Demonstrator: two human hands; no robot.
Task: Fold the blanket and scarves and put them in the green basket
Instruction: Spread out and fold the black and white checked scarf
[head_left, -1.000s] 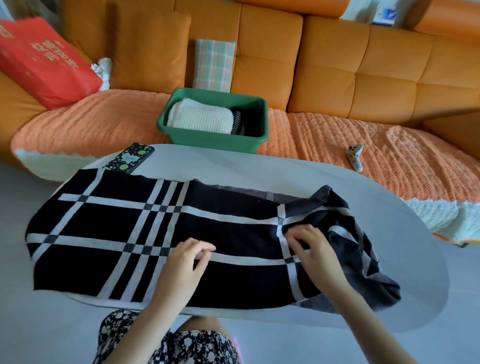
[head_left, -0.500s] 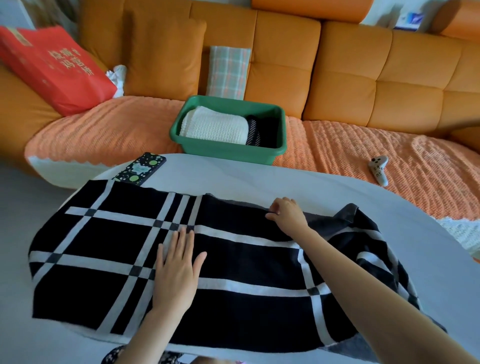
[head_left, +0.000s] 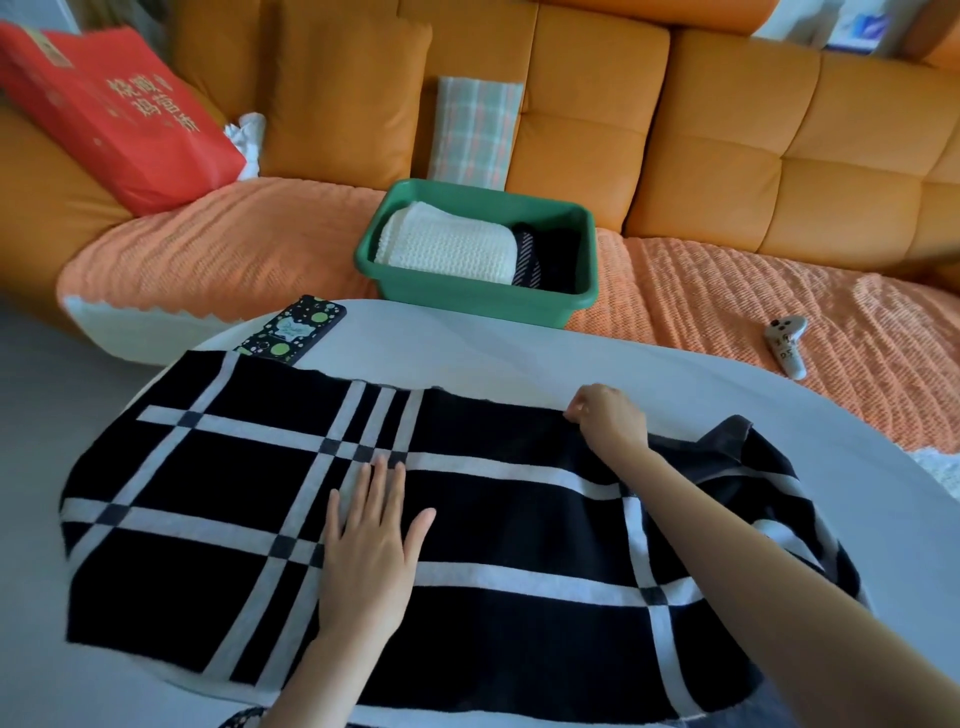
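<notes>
A black plaid scarf, soft and matte with broad white stripes that cross into grey squares, lies spread lengthwise over the near part of a smooth white rounded table. The left hand rests palm down on the middle of the scarf, fingers straight and slightly fanned, gripping nothing. The right hand sits at the scarf's far edge with its fingers curled, pinching that hem between thumb and fingertips. To the right of this hand the cloth is bunched and turned over, showing a grey underside. The scarf's left end lies flat and just overlaps a phone in a dark case dotted with green. Beyond the table, the green basket, a rectangular plastic tub, stands on the ribbed orange cover of a padded orange sofa. In it lie a folded cream knitted blanket on the left and a folded dark striped fabric on the right, side by side and touching. A pale game controller lies on the cover, well right of the basket.
</notes>
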